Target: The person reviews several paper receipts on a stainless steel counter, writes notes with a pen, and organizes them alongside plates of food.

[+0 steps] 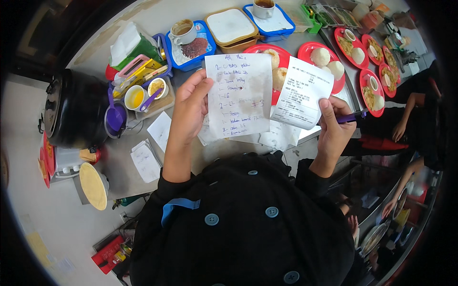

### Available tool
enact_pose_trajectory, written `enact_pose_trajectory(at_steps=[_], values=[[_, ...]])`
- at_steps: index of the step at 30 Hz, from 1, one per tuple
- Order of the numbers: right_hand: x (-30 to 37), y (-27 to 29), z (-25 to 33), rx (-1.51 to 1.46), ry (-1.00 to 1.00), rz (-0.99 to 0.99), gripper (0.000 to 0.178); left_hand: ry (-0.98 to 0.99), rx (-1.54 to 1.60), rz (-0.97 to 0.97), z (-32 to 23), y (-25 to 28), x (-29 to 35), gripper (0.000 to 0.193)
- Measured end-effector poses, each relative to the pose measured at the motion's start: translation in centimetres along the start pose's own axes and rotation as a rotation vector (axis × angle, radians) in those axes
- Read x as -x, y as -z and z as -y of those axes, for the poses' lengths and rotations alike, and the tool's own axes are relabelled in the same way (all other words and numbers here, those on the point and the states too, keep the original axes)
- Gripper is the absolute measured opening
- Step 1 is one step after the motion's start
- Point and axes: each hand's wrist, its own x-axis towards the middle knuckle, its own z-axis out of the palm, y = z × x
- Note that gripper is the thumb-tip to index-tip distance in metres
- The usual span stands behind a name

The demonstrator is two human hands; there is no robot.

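Note:
My left hand [192, 104] pinches the left edge of a white paper sheet [238, 95] with a handwritten list in blue ink. In my right hand [334, 125] is a printed receipt [303, 93], its lower right corner under my thumb. A dark purple pen [352, 117] also sits in the right hand, its tip pointing right. Both papers are held up side by side over the steel counter, and the receipt's left edge lies close to the sheet. Behind them, red plates [312, 49] with white rice mounds are partly covered.
More loose papers [145, 161] lie on the counter. Lidded tubs [231, 28] and cups line the wall. At left stand a black pot [78, 108], a purple ladle [114, 117] and a yellow bowl [93, 186]. Several filled red plates [372, 93] and other people [405, 119] are at right.

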Motion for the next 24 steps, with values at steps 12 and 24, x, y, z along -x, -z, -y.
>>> enact_pose_trajectory(at_steps=[12, 24], values=[[-1.1, 1.8, -3.1, 0.045, -0.267, 0.114, 0.013, -0.208, -0.07, -0.138, 0.9, 0.6, -0.1, 0.03], [2.6, 5.1, -19.2, 0.596, -0.274, 0.209, 0.02, -0.055, -0.357, -0.27, 11.2, 4.2, 0.7, 0.018]])
